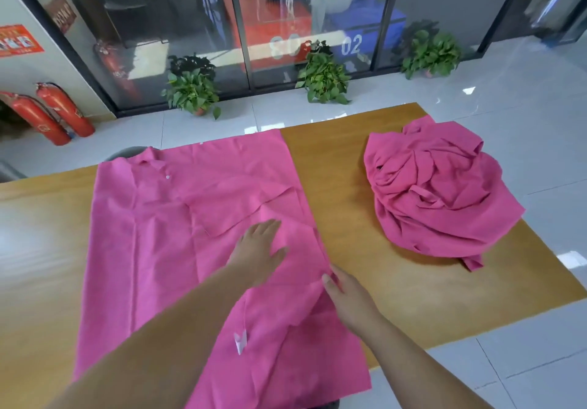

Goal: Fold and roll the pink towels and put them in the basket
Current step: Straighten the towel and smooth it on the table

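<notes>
At the far left, two red fire extinguishers (47, 113) stand on the pale tiled floor (524, 97), and three potted plants (192, 86) stand in a row along the glass wall (158, 11) behind. A wooden worktop (343, 186) crosses the view from the left edge towards the right. On its left and middle part lies the spread pink towel (152, 233), laid flat with some light creases; its near edge hangs a little over the near edge of the worktop. It shows a collar-like fold and a small white button at its far left corner, and a small white tag (240, 340) near the front. The left hand (259, 245) rests flat on this towel near its middle, fingers straight and together, palm down, holding nothing. Just to the right, the right hand (346, 297) is at the right edge of the same towel and pinches this edge, the thumb on top of the cloth, which rises in a small fold there. Well apart to the right, on the right end of the worktop, lies the crumpled pink towel (438, 192) in a loose heap, one corner pointing to the near side
</notes>
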